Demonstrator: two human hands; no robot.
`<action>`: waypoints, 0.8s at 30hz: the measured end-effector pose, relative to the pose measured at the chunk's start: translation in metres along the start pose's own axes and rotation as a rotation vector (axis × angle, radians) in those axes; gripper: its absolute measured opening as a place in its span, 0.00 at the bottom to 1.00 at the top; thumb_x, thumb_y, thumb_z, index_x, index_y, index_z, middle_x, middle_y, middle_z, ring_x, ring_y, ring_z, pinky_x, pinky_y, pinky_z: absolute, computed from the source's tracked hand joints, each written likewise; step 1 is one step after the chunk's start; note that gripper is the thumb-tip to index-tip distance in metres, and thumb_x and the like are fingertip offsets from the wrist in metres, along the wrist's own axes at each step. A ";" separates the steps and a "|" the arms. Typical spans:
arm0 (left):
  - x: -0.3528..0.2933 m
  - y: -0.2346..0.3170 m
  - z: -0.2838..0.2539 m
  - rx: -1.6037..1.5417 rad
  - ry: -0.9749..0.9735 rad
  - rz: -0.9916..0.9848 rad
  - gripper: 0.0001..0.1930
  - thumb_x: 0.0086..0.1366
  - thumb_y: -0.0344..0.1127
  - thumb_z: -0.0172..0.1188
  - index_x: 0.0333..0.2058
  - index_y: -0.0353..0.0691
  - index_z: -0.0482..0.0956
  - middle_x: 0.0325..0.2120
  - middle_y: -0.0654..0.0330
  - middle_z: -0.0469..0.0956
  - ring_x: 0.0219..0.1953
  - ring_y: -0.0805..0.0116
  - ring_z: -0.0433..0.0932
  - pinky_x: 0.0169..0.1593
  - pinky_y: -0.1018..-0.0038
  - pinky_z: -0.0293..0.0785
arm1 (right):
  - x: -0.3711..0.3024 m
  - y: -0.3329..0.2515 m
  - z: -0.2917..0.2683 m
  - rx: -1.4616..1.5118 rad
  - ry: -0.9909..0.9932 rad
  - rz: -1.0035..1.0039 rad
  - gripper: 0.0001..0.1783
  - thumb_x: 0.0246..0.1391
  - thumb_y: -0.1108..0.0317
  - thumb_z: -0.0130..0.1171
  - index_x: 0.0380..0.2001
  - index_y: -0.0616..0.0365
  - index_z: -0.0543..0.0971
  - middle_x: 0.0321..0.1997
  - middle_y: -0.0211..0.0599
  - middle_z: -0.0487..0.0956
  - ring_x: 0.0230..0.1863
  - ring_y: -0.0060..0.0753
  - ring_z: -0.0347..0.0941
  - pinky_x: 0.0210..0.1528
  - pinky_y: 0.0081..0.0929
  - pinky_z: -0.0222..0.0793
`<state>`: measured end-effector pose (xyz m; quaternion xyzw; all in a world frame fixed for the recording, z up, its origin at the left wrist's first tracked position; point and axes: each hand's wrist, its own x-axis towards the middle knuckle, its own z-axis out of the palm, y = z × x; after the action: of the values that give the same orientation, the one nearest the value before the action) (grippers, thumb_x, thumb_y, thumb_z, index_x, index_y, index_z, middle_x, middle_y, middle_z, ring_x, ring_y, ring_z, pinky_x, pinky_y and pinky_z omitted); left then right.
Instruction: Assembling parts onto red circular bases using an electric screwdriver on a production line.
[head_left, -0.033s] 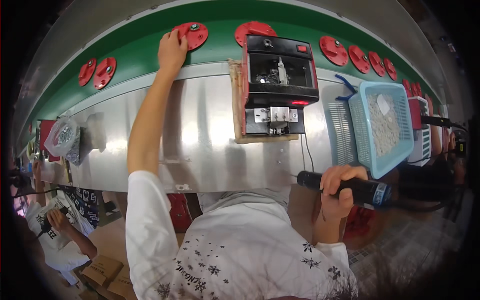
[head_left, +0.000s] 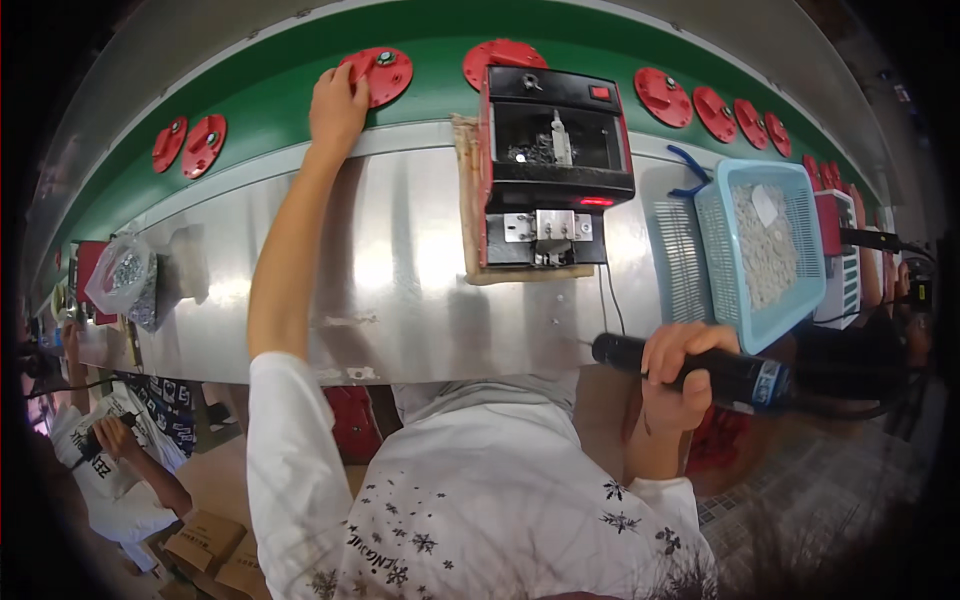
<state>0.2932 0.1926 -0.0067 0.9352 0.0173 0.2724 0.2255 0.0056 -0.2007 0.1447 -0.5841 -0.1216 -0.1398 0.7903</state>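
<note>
On the green belt at the far side lies a round red plate (head_left: 392, 84) with raised red blocks and a small round metallic piece on it. My left hand (head_left: 336, 112) reaches over the metal bench, its curled fingers on that plate's left edge; the fingertips are partly hidden. At the right front, my right hand (head_left: 680, 375) wraps around a black electric screwdriver (head_left: 727, 372). The screwdriver lies almost level, its thin tip pointing left over the bench's near edge.
A black-and-red screw feeder (head_left: 560, 185) stands mid-bench. Right of it are blue-handled pliers (head_left: 688, 172) and a light-blue basket (head_left: 735, 270) of small whitish pieces. More red plates (head_left: 663, 97) line the belt. A plastic bag (head_left: 122, 280) and another person (head_left: 115, 470) are at left.
My left hand and the red plate under its fingers have come slightly nearer to me. The right hand keeps its grip on the electric screwdriver. The whole view has shifted a little.
</note>
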 end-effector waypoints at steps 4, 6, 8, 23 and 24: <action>-0.074 0.041 -0.060 -0.140 -0.078 0.128 0.19 0.66 0.37 0.56 0.53 0.35 0.73 0.53 0.44 0.72 0.54 0.46 0.72 0.57 0.62 0.69 | 0.037 0.002 0.012 0.066 -0.035 -0.150 0.18 0.58 0.55 0.57 0.38 0.57 0.66 0.20 0.27 0.65 0.17 0.21 0.60 0.22 0.21 0.59; -0.117 0.074 -0.109 -0.249 -0.194 0.119 0.19 0.66 0.33 0.56 0.54 0.34 0.73 0.54 0.44 0.71 0.55 0.45 0.71 0.57 0.62 0.69 | 0.055 0.005 0.022 0.072 -0.056 -0.207 0.18 0.59 0.54 0.56 0.38 0.57 0.67 0.21 0.27 0.65 0.18 0.21 0.60 0.23 0.21 0.59; -0.164 0.092 -0.145 -0.180 -0.259 0.086 0.19 0.64 0.30 0.58 0.54 0.35 0.73 0.55 0.43 0.70 0.56 0.44 0.71 0.58 0.62 0.69 | 0.070 0.010 0.026 0.092 -0.143 -0.255 0.16 0.60 0.56 0.53 0.40 0.58 0.67 0.22 0.29 0.65 0.19 0.22 0.60 0.24 0.24 0.59; -0.256 0.180 -0.145 -0.389 -0.438 0.363 0.22 0.53 0.34 0.67 0.47 0.35 0.75 0.55 0.47 0.69 0.59 0.43 0.67 0.61 0.49 0.64 | 0.066 0.013 0.037 -0.035 -0.219 -0.259 0.14 0.57 0.61 0.53 0.40 0.60 0.68 0.20 0.31 0.66 0.19 0.25 0.61 0.25 0.28 0.60; -0.257 0.183 -0.140 -0.392 -0.438 0.360 0.22 0.53 0.34 0.67 0.47 0.35 0.75 0.55 0.47 0.69 0.59 0.43 0.67 0.61 0.49 0.64 | 0.065 0.014 0.036 -0.072 -0.230 -0.273 0.14 0.57 0.61 0.53 0.40 0.60 0.68 0.20 0.31 0.66 0.19 0.25 0.61 0.25 0.28 0.60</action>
<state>-0.0147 0.0465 0.0483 0.8985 -0.2496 0.0986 0.3473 0.0701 -0.1678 0.1660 -0.6024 -0.2842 -0.1822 0.7233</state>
